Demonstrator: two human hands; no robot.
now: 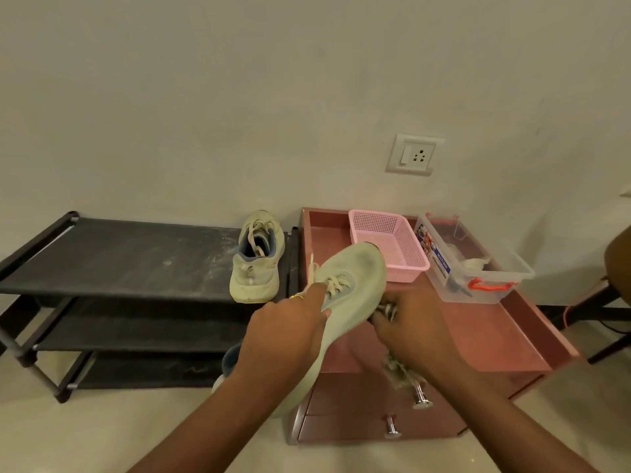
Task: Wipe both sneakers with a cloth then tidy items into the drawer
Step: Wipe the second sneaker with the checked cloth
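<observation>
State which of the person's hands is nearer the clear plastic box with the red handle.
Right. The right hand, holding the cloth, is just below-left of the clear box; the left hand is farther left, gripping the sneaker.

Two bare forearms, no sleeves, thin gold ring (296, 297) on left hand (285, 331) finger

a single wide-angle head view looks forward and down from above, close over both forearms, facing a pale wall (239, 80). it takes in a black shoe rack (119, 261) at left and a reddish drawer unit (505, 332) at right.
</observation>
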